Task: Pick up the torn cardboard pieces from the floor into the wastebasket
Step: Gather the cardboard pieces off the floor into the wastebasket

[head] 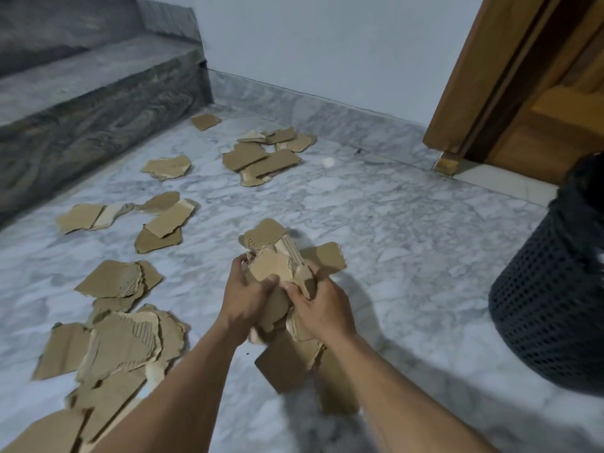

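Observation:
Both hands clutch one bundle of torn brown cardboard pieces [277, 256] above the marble floor [392, 230]. My left hand [243, 297] grips the bundle's left side, and my right hand [322, 308] grips its right side with the thumb pressed on top. More torn cardboard lies scattered on the floor: a big heap at the lower left [121, 348], several pieces mid left [163, 220] and a cluster farther back [261, 158]. The black mesh wastebasket [552, 305] stands at the right edge, lined with a black bag, apart from the hands.
A grey patterned sofa [81, 103] runs along the left side. A wooden door and its frame [523, 93] fill the upper right corner. A white wall with a marble skirting [327, 103] closes the back.

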Demonstrator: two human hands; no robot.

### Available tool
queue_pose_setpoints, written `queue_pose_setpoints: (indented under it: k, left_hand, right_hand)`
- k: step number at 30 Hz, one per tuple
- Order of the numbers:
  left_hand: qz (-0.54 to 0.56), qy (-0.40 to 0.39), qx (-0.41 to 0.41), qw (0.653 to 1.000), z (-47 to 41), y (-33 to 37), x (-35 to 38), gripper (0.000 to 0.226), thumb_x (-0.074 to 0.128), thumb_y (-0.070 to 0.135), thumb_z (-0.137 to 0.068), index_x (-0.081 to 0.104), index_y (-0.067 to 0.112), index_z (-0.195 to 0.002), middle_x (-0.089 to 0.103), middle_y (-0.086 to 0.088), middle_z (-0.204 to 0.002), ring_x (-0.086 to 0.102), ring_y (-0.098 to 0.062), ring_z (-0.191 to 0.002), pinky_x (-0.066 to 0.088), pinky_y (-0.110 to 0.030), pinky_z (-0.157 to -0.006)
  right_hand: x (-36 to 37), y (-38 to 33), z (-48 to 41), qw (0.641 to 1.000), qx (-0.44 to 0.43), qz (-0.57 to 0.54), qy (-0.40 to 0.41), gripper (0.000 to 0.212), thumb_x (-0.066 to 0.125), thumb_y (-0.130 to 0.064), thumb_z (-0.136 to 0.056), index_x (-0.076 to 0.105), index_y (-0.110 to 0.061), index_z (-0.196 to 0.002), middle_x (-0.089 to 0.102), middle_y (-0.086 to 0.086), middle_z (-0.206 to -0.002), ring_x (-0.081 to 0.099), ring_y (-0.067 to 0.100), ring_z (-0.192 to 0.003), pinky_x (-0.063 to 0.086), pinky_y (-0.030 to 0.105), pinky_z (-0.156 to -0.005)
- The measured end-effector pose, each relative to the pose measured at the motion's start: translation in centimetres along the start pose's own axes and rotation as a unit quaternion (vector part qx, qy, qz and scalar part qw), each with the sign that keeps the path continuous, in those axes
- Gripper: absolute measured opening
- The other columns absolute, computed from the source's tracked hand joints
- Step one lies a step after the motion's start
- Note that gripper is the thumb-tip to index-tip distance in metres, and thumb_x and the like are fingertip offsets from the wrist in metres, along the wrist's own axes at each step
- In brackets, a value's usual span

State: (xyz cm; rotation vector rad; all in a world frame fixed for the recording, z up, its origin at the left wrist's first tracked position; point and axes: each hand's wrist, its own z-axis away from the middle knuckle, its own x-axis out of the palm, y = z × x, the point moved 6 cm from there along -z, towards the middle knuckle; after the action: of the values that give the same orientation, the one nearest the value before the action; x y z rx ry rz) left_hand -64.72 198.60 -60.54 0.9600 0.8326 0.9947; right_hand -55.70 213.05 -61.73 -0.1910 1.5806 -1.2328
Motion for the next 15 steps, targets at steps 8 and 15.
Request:
queue_pose_setpoints:
  k: [8, 15]
  left_hand:
    - [0.091, -0.059, 0.081, 0.991, 4.5, 9.7, 6.0, 0.055, 0.069, 0.005, -0.090, 0.046, 0.037, -0.129, 0.064, -0.002, -0.117, 0.066, -0.026, -0.097, 0.060, -0.053, -0.080]
    - [0.148, -0.153, 0.209, 0.955, 11.4, 24.2, 14.7, 0.072, 0.067, 0.001, -0.091, 0.041, 0.036, -0.148, 0.064, 0.010, -0.118, 0.067, -0.023, -0.103, 0.059, -0.053, -0.085]
  right_hand:
    - [-11.7, -3.8, 1.0, 0.992, -0.059, -0.065, 0.094, 0.067, 0.069, -0.054, -0.086, 0.044, -0.042, -0.147, 0.067, -0.009, -0.126, 0.063, 0.014, -0.114, 0.053, 0.028, -0.093]
    - [-29.9, -9.6, 2.5, 0.966, -0.152, -0.027, 0.208, 0.069, 0.069, -0.054, -0.082, 0.052, -0.034, -0.145, 0.070, -0.005, -0.124, 0.063, 0.016, -0.116, 0.053, 0.032, -0.094]
